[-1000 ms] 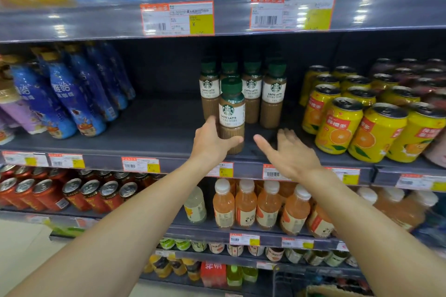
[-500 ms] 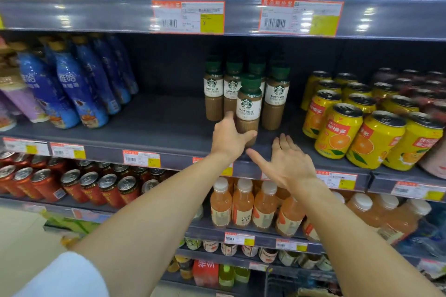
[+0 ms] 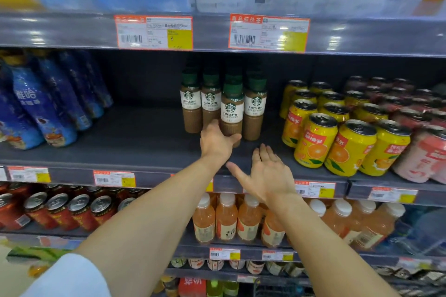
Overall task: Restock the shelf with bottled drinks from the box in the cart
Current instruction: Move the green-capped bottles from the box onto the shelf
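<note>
Latte bottle [image 3: 231, 113] upright, apparently in left hand [image 3: 215, 140].

Bare shelf [image 3: 144, 137] is seen between the blue bottles [image 3: 48, 103] at left and the latte bottles [image 3: 231, 111]. A narrower gap is left between lattes and orange cans [image 3: 316, 140]. Headroom is capped by the shelf above [image 3: 72, 31].

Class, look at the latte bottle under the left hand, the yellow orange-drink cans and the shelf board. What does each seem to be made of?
Latte bottle: probably clear plastic or glass, since the brown drink shows through; matte green cap, white printed label.
Yellow cans: metal, judging by the bare silvery pull-tab tops; glossy printed sides.
Shelf board: likely painted metal, dark grey, dull sheen.
</note>
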`<action>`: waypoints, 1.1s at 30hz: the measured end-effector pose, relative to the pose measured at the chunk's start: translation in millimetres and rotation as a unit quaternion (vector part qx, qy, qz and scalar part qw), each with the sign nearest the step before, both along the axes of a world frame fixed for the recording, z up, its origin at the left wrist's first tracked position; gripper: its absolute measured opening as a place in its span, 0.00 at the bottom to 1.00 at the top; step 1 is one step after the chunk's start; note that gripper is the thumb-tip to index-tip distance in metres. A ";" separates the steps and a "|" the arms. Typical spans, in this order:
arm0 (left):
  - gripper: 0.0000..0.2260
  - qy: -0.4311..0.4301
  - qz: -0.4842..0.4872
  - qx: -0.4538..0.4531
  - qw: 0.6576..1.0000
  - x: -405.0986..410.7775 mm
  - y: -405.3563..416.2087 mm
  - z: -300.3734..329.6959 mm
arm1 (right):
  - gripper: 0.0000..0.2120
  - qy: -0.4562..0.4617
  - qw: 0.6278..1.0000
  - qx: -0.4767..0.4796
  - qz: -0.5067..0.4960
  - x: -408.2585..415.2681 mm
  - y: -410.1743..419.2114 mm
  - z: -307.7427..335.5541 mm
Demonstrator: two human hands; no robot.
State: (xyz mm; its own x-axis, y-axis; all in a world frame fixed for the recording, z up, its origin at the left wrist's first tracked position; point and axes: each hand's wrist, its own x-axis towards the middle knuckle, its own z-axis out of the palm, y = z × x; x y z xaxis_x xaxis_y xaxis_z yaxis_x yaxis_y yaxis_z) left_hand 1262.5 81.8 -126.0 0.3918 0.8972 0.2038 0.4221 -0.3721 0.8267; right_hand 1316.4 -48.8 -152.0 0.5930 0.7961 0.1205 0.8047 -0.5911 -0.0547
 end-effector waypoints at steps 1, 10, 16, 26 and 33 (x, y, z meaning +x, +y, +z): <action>0.20 0.000 0.004 -0.002 1.000 1.8 0.1 0.5 | 0.51 -0.003 1.000 0.002 -0.001 0.4 0.1 -0.8; 0.24 -0.020 0.044 -0.019 0.999 12.6 -4.0 -0.1 | 0.63 -0.011 1.000 0.022 0.003 -0.5 -0.2 0.4; 0.25 -0.023 0.053 -0.018 0.998 16.3 -3.4 -1.0 | 0.58 -0.014 1.000 0.021 0.004 -1.2 -1.0 1.0; 0.25 0.011 0.064 -0.017 0.998 22.5 1.0 4.0 | 0.55 -0.017 1.000 0.019 0.002 -0.8 -0.8 -1.0; 0.27 0.034 0.067 -0.029 0.997 27.2 6.4 5.6 | 0.50 -0.017 1.000 0.022 0.000 -0.4 -0.7 -2.6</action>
State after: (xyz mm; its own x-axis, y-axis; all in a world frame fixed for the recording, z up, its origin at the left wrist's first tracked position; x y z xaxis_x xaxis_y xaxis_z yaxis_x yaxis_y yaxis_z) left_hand 1289.6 88.2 -120.5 0.2785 0.9520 0.1270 0.5199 -0.2606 0.8135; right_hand 1316.0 -49.5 -154.6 0.5874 0.7902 0.1748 0.8071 -0.5881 -0.0535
